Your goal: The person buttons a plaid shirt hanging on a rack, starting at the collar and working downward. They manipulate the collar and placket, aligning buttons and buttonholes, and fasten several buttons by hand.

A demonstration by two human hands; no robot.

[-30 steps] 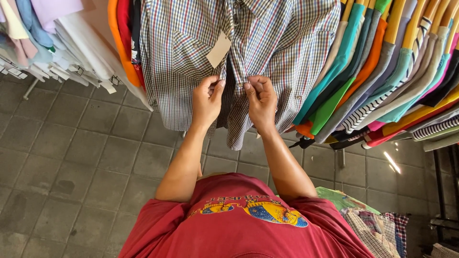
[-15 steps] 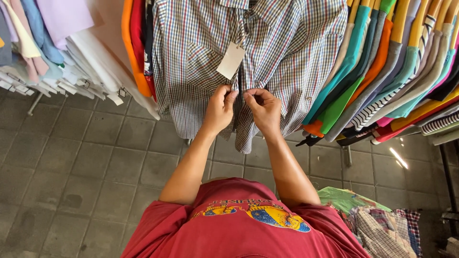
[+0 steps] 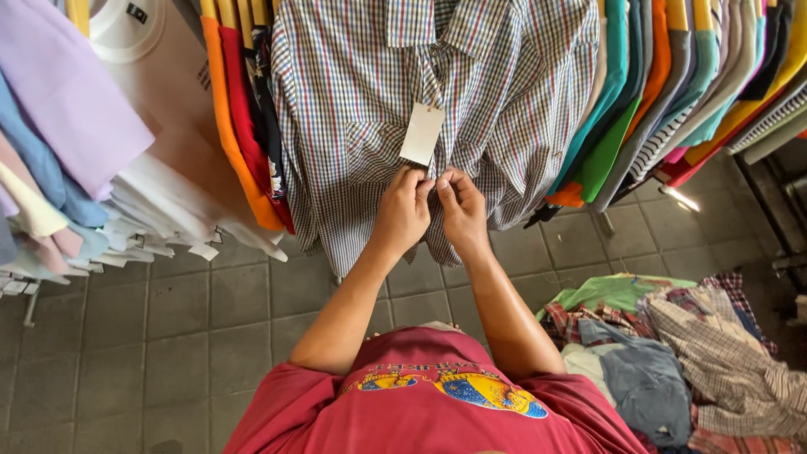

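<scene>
Lower right: heap of loose shirts point(image 3: 672, 353) on grey tiled floor point(image 3: 168, 336). Centre: left hand point(image 3: 403, 210) and right hand point(image 3: 461, 208), both pinching the placket of the hanging checked shirt point(image 3: 353, 126), below its paper tag point(image 3: 422, 133). Upper frame: racks of coloured shirts point(image 3: 656, 76).

Both hands, the left hand point(image 3: 403, 212) and the right hand point(image 3: 461, 210), have moved closer together and a bit higher up the front of the checked shirt point(image 3: 437, 101), just under its paper tag point(image 3: 422, 134).
</scene>
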